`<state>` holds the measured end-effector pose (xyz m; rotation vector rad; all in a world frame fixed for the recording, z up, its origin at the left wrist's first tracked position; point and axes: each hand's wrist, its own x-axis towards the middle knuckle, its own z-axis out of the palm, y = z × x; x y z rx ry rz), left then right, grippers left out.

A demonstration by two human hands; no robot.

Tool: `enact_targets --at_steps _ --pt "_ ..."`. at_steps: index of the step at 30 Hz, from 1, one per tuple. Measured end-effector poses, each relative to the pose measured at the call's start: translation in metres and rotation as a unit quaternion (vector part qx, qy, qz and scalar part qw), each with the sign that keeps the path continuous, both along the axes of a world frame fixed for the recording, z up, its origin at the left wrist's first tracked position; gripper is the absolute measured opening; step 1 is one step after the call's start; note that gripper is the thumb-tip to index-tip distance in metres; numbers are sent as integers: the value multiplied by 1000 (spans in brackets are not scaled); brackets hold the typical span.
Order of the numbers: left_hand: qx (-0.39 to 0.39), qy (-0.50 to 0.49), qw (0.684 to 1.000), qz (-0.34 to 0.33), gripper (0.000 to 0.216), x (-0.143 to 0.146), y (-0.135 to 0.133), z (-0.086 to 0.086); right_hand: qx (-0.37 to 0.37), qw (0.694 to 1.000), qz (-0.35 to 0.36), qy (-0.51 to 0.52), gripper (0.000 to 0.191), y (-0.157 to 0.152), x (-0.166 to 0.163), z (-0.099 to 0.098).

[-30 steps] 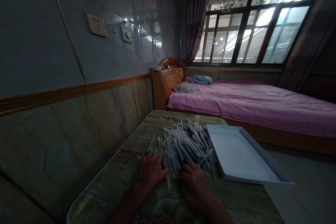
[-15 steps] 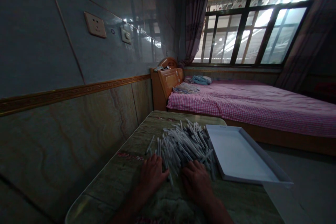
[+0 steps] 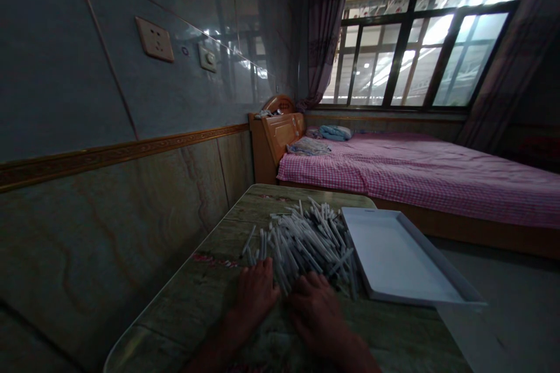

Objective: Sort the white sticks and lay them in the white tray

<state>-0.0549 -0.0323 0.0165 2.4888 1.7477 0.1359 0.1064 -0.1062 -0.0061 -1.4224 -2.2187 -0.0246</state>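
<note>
A heap of thin, whitish, translucent tube-like sticks (image 3: 306, 239) lies jumbled on a table with a wood-like top (image 3: 175, 309). My left hand (image 3: 257, 287) rests at the heap's near left edge, its fingers curled down and the thumb turned inward. Close beside it, at the near middle edge, my right hand (image 3: 314, 306) has its fingers bent down toward the sticks. The backs of both hands hide their fingertips, so I cannot make out what is in them. A narrow gap separates the two hands.
A shallow white tray (image 3: 398, 256) stands right of the heap and juts past the table's right edge. Behind the table is a bed with a pink checked sheet (image 3: 394, 169) and a wooden headboard (image 3: 273, 140). A tiled wall (image 3: 184, 198) runs along the left.
My right hand has moved left, nearer my left hand. A stick that lay by my left thumb no longer shows there. My left hand has hardly moved.
</note>
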Motion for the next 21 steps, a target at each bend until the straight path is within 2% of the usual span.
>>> enact_targets --at_steps 4,9,12,15,17,18,21 --pt "-3 18 1000 -3 47 -1 -1 2 8 999 -42 -7 7 3 3 -3" --pt "-17 14 1000 -3 51 -4 0 3 26 998 -49 -10 5 5 6 -7" --pt "-42 -41 998 27 48 -9 7 2 30 998 -53 -14 7 6 5 -8" --pt "-81 -152 982 72 45 -13 19 -1 30 998 -56 0 10 7 5 -9" --pt "-125 -271 950 89 43 -14 26 -5 36 997 -61 21 15 7 6 -9" --pt "-149 -344 923 90 40 -13 29 -7 43 996 -65 33 17 7 6 -10" --pt "-218 -534 814 72 29 -9 31 -14 64 993 -69 71 16 7 7 -10"
